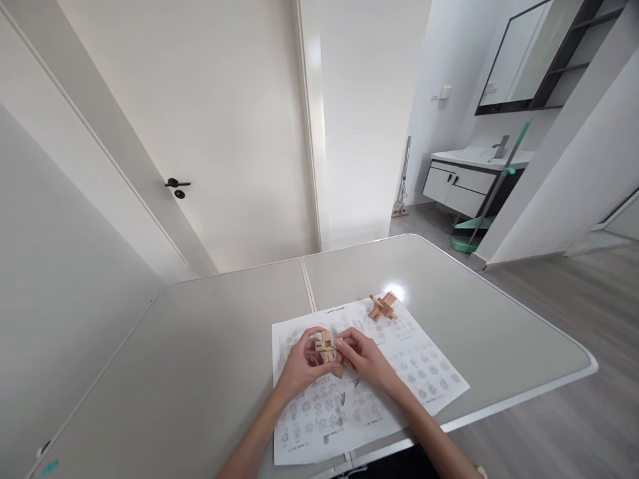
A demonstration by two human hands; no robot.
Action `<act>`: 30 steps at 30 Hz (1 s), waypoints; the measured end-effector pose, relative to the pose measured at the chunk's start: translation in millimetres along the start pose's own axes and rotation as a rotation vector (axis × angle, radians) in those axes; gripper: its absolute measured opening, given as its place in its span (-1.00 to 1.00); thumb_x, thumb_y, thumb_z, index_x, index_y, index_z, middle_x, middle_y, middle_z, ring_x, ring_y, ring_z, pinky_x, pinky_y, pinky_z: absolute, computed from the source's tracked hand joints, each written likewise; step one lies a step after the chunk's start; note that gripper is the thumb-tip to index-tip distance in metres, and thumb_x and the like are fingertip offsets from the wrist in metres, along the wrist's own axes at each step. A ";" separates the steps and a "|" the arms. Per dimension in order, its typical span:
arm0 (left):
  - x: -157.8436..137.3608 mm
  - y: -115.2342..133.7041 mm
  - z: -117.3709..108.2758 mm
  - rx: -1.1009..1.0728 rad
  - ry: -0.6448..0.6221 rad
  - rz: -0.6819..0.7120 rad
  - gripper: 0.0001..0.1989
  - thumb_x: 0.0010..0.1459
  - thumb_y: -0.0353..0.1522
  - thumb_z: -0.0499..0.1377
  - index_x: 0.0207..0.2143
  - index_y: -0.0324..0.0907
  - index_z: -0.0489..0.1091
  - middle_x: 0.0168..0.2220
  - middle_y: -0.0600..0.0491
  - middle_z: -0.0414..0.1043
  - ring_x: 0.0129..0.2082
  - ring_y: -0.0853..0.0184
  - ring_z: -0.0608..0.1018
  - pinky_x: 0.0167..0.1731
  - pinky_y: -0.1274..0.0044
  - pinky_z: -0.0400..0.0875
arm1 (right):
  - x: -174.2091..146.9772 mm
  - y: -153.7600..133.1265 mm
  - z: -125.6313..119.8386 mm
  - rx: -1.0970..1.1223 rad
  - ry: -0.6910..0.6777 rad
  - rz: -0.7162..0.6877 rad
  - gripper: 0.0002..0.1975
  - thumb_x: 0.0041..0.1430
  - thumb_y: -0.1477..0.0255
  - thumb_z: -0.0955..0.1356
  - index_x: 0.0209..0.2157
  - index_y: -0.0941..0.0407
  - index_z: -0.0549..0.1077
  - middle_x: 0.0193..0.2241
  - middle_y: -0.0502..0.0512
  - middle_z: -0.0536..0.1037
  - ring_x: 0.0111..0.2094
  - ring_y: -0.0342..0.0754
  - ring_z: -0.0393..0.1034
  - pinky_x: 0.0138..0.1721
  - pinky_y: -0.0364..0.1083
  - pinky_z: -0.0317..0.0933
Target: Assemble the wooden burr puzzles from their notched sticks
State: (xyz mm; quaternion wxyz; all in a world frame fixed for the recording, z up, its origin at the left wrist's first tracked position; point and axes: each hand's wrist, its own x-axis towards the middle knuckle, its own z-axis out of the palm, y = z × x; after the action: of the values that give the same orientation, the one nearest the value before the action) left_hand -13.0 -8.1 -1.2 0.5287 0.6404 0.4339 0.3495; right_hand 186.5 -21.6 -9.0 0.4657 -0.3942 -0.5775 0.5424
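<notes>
Above a printed sheet (359, 419), both hands hold a light wooden interlocking puzzle (324, 346) made of notched pieces with dark marks. My left hand (299, 362) grips it from the left, thumb below and fingers curled round the far side. My right hand (364, 356) pinches a part at its right side; whether that part is loose or joined, I cannot tell. Fingers hide some of the puzzle. A second wooden puzzle (383, 307), darker and cross-shaped, rests on the sheet's upper right corner. Small drawings in rows cover the sheet.
The grey folding table (200, 372) has a seam (307, 286) across it and a light metal rim. Behind it stands a white door (239, 133) with a black handle (177, 183). Farther right are a washbasin cabinet (462, 183), a green dustpan (464, 245) and a mop (403, 179).
</notes>
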 end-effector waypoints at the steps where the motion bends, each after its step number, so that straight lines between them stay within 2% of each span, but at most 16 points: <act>1: 0.3 -0.5 0.1 0.006 0.000 -0.003 -0.32 -0.01 -0.28 0.46 0.12 -0.10 0.25 -0.31 0.11 0.47 -0.48 0.45 0.41 -0.47 0.59 0.28 | -0.1 -0.3 0.5 -0.011 0.008 -0.003 -0.56 0.31 -0.02 0.30 -0.16 0.10 0.41 -0.48 0.00 0.54 -0.57 -0.13 0.25 -0.49 -0.13 0.15; 10: -1.7 4.7 1.9 0.065 -0.004 -0.023 -0.29 -0.08 -0.23 0.48 0.09 -0.09 0.28 -0.36 0.16 0.42 -0.53 0.48 0.35 -0.52 0.60 0.24 | -1.7 -4.2 2.6 -0.073 -0.011 -0.003 -0.57 0.32 -0.03 0.28 -0.22 0.08 0.39 -0.48 0.01 0.55 -0.52 -0.08 0.32 -0.44 -0.12 0.17; 17: -2.0 3.1 1.0 0.095 -0.024 0.035 -0.34 -0.04 -0.24 0.46 0.08 -0.07 0.27 -0.29 0.11 0.48 -0.49 0.44 0.40 -0.50 0.59 0.26 | 3.4 6.5 7.7 -0.074 0.132 0.025 -0.51 0.27 -0.10 0.29 -0.35 0.07 0.36 -0.53 0.00 0.53 -0.56 -0.07 0.31 -0.48 -0.11 0.17; 23: -2.8 1.0 0.8 0.153 -0.044 0.047 -0.30 -0.08 -0.22 0.48 0.09 -0.07 0.29 -0.28 0.10 0.48 -0.48 0.41 0.42 -0.50 0.58 0.29 | 6.1 11.6 8.1 -0.065 0.156 0.064 -0.49 0.25 -0.12 0.29 -0.43 0.05 0.31 -0.60 -0.02 0.51 -0.65 -0.10 0.23 -0.55 -0.11 0.15; 26: -3.5 2.6 1.5 0.119 -0.048 0.078 -0.44 0.09 -0.15 0.37 0.10 -0.09 0.33 -0.26 0.07 0.48 -0.47 0.41 0.44 -0.47 0.57 0.34 | 6.2 11.9 8.2 -0.080 0.162 0.067 -0.49 0.25 -0.11 0.30 -0.45 0.05 0.30 -0.61 -0.01 0.51 -0.65 -0.10 0.23 -0.56 -0.11 0.15; 28: -3.4 3.4 1.7 0.080 -0.054 0.081 -0.55 0.27 -0.10 0.21 0.11 -0.11 0.35 -0.31 0.06 0.49 -0.50 0.41 0.46 -0.45 0.55 0.37 | 6.1 12.2 9.0 -0.090 0.162 0.066 -0.48 0.25 -0.12 0.29 -0.46 0.05 0.29 -0.62 -0.02 0.50 -0.65 -0.10 0.24 -0.56 -0.11 0.15; 30: -2.8 3.1 1.5 0.055 -0.043 0.072 -0.56 0.36 -0.08 0.08 0.12 -0.14 0.37 -0.40 0.08 0.48 -0.53 0.40 0.47 -0.45 0.54 0.38 | 5.7 12.3 10.5 -0.088 0.158 0.064 -0.48 0.26 -0.12 0.28 -0.46 0.05 0.28 -0.63 -0.03 0.49 -0.65 -0.10 0.24 -0.55 -0.12 0.15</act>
State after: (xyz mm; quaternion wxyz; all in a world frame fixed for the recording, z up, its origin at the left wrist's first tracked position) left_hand -12.2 -11.4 1.5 0.5071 0.6774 0.4084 0.3423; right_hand 174.3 -17.5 -20.3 0.4744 -0.4743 -0.5494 0.4982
